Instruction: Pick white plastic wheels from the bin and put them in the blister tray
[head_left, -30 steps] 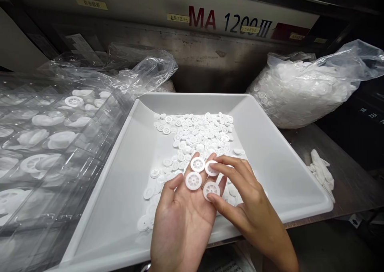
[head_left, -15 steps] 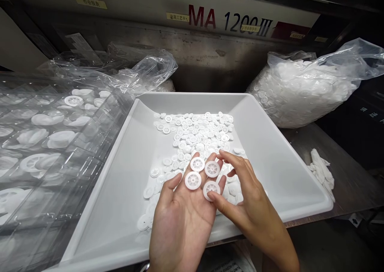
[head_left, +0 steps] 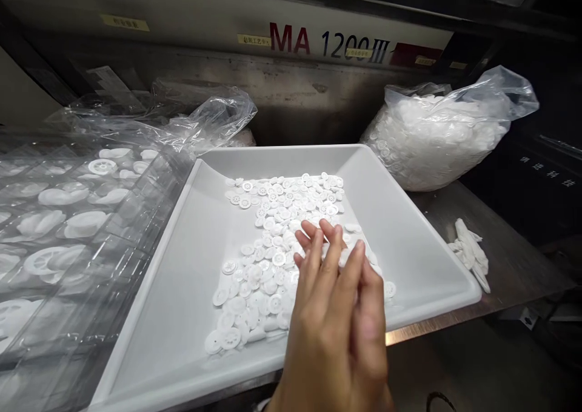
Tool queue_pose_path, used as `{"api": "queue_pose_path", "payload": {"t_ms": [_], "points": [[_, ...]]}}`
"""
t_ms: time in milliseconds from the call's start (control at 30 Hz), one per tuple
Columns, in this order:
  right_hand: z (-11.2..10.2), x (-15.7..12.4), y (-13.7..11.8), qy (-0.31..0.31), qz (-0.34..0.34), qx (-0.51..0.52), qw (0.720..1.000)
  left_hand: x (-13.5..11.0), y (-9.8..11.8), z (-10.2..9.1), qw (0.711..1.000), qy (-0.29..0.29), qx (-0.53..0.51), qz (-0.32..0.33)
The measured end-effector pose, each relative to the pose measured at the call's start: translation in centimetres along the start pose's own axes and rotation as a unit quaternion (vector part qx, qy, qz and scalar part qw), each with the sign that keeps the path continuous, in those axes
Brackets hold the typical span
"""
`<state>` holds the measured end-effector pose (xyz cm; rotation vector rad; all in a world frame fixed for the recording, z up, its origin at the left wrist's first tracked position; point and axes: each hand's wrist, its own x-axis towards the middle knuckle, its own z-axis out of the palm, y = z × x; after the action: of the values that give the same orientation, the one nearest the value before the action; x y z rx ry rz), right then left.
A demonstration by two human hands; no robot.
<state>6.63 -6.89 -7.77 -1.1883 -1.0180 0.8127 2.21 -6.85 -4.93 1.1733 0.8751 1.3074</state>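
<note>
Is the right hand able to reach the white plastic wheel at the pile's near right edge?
Likely yes: the right hand is just beside the white plastic wheel, over the same tray, with no wall between them.

Parts: small white plastic wheels [head_left: 275, 305], each a round disc with a central hub, spokes and a solid rim; some lie with a plainer face up.
Spread: loose and overlapping, in an uneven band across the floor of a white plastic tray [head_left: 173, 291], thickest toward the near left, with bare tray on both sides.
Poses: mostly flat, some tilted against neighbours, a few on edge.
Strays: one wheel [head_left: 390, 289] lies just beside the hands [head_left: 334, 321] on the right; another [head_left: 352, 227] lies near the fingertips.
Between the hands: a white piece [head_left: 344, 257] shows, partly hidden, so its shape is hard to tell.
</note>
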Motion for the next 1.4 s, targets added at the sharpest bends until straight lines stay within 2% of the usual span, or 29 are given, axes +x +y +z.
{"api": "queue_pose_path", "payload": {"t_ms": [67,167,267,367,433,533,600,667,733,833,900,1067,1133,1400], "points": [[0.7,0.3,0.3,-0.03,0.01,0.106,0.994,-0.3,-0.4,0.4,0.995,-0.036,0.081,0.046],[0.2,1.2,0.3,-0.082,0.085,0.275,0.954,-0.5,-0.6,0.0,0.998,-0.005,0.016,0.063],[-0.6,1.7,0.0,-0.089,0.144,0.324,0.931,-0.5,-0.5,-1.0,0.999,0.035,-0.017,0.035],[-0.9,1.7,0.1,-0.105,0.152,0.376,0.908,-0.5,-0.7,-1.7,0.999,0.027,0.045,0.006],[-0.9,1.5,0.2,-0.113,0.151,0.417,0.889,-0.5,-1.1,-2.0,0.996,0.033,0.081,0.016],[-0.7,1.4,0.0,-0.101,0.184,0.476,0.854,-0.5,-1.9,-2.4,0.983,0.023,0.161,0.084],[-0.6,1.3,-0.3,-0.087,0.22,0.516,0.823,-0.5,-2.4,-2.7,0.957,0.007,0.246,0.151],[-0.7,1.4,-0.6,-0.08,0.242,0.551,0.794,-0.5,-2.6,-2.7,0.928,0.019,0.312,0.205],[-0.7,1.5,-0.8,-0.081,0.246,0.574,0.777,-0.6,-2.7,-2.7,0.909,0.045,0.34,0.237],[-0.7,1.5,-0.8,-0.075,0.242,0.591,0.766,-0.5,-2.6,-2.4,0.901,0.059,0.356,0.242],[-0.6,1.5,-0.8,-0.068,0.238,0.597,0.763,-0.3,-2.4,-2.5,0.905,0.06,0.358,0.221],[-0.4,1.4,-0.9,-0.062,0.221,0.593,0.772,0.3,-2.3,-3.1,0.954,0.044,0.266,0.128],[-0.3,1.5,-0.9,-0.059,0.218,0.592,0.774,0.3,-2.3,-3.4,0.964,0.045,0.237,0.111],[-0.4,1.6,-0.9,-0.044,0.209,0.603,0.769,0.5,-2.0,-4.0,0.947,0.023,0.294,0.127]]}}
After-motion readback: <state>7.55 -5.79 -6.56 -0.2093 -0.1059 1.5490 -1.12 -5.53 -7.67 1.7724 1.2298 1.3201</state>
